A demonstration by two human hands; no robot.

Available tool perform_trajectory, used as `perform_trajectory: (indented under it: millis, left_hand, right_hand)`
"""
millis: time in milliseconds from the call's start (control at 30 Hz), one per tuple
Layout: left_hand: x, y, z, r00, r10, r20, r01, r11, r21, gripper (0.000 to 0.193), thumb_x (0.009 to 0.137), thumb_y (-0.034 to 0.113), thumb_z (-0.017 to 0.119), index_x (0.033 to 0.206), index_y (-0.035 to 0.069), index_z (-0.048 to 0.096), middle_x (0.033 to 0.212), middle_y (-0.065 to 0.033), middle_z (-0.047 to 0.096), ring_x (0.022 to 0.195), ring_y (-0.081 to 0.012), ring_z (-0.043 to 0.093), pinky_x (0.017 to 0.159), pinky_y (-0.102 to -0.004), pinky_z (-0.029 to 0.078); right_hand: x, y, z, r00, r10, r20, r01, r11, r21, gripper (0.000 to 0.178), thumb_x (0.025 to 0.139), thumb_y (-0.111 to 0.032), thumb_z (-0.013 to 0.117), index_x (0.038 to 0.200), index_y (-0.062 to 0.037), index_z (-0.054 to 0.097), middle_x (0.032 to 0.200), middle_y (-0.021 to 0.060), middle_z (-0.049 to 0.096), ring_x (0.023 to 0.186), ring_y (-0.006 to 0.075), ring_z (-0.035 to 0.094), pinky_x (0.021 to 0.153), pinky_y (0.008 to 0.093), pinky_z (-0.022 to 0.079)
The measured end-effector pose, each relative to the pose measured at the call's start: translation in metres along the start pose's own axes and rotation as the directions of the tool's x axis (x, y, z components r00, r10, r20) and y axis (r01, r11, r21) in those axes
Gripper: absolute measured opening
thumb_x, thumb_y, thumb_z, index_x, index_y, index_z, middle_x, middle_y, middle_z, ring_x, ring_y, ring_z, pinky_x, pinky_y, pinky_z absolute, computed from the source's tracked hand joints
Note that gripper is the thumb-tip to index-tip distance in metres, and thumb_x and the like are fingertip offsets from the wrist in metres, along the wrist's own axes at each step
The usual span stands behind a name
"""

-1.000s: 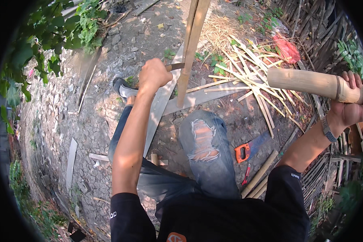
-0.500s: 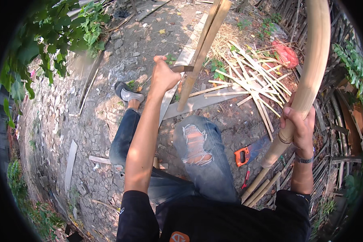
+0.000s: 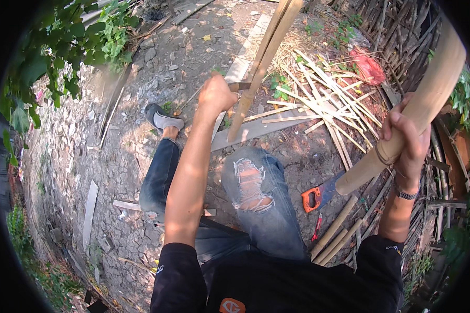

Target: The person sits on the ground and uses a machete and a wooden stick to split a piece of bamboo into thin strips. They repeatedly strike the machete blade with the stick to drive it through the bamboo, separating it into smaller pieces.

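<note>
My left hand (image 3: 218, 96) is closed round the handle of a large knife (image 3: 239, 86), whose dark blade sits in the split of an upright bamboo pole (image 3: 240, 116). The pole's two halves part above the blade, and its foot rests on a grey board (image 3: 266, 130) on the ground. In my right hand (image 3: 411, 140) is a thick bamboo length (image 3: 437, 75), gripped near its lower end below a node. It stands tilted, its top leaning to the far right, apart from the split pole.
Pale split strips (image 3: 329, 99) lie in a loose pile beyond my knee, near a red plastic bag (image 3: 366, 67). A handsaw (image 3: 318, 194) with an orange handle and a red cutter (image 3: 317, 228) lie beside bamboo pieces (image 3: 342, 240). Stacked sticks (image 3: 402, 47) line the right side.
My right hand has moved right with the thick bamboo, its lower end rising off the pieces below and its top swinging right. The knife stays in the split pole.
</note>
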State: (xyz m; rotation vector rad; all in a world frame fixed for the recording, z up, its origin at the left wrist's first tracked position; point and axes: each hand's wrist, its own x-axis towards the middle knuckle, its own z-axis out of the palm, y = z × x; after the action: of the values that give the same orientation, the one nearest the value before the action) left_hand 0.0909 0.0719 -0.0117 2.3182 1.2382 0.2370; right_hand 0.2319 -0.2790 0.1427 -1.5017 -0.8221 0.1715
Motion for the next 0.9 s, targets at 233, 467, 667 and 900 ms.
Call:
perform_trajectory:
  millis: [233,467,667,900]
  left_hand:
    - [0.007,0.011,0.006,0.997,0.053,-0.057,-0.057,0.996,-0.062,0.089,0.069,0.011,0.085,0.133,-0.021,0.033,0.108,-0.0347,0.069,0.105,-0.0422,0.07,0.091,-0.0423,0.058]
    - [-0.004,0.011,0.01,0.995,0.03,-0.097,-0.04,0.994,-0.101,0.086,0.066,0.008,0.085,0.132,-0.016,0.035,0.103,-0.0344,0.069,0.102,-0.045,0.07,0.09,-0.0446,0.057]
    - [0.006,0.012,0.038,0.967,0.124,-0.222,-0.15,0.983,-0.104,0.074,0.069,0.004,0.079,0.129,-0.018,0.042,0.096,-0.0341,0.07,0.097,-0.0472,0.07,0.084,-0.0469,0.057]
    - [0.0,0.004,0.026,0.987,0.072,-0.142,-0.09,0.988,-0.126,0.074,0.069,0.005,0.081,0.128,-0.018,0.041,0.102,-0.0324,0.07,0.103,-0.0449,0.07,0.094,-0.0449,0.055]
  right_hand:
    - [-0.068,0.111,-0.002,0.612,0.656,0.441,-0.257,0.693,-0.673,0.049,0.071,-0.019,0.074,0.11,0.0108,0.064,0.087,0.0216,0.07,0.081,0.0288,0.07,0.077,0.0379,0.055]
    - [-0.01,-0.013,0.001,0.939,0.242,0.243,-0.237,0.97,-0.052,0.024,0.078,-0.011,0.069,0.095,-0.0005,0.057,0.071,0.0077,0.062,0.055,0.0144,0.058,0.052,0.028,0.047]
    - [-0.034,0.018,0.014,0.998,-0.036,-0.049,0.048,0.955,0.294,0.036,0.079,-0.001,0.064,0.108,-0.0015,0.044,0.078,0.0109,0.056,0.062,0.0195,0.059,0.061,0.0379,0.053]
    - [-0.071,0.061,-0.007,0.624,0.681,0.384,-0.586,0.732,-0.348,0.028,0.068,0.001,0.07,0.094,0.0063,0.063,0.073,0.0129,0.068,0.059,0.0182,0.066,0.053,0.0318,0.051]
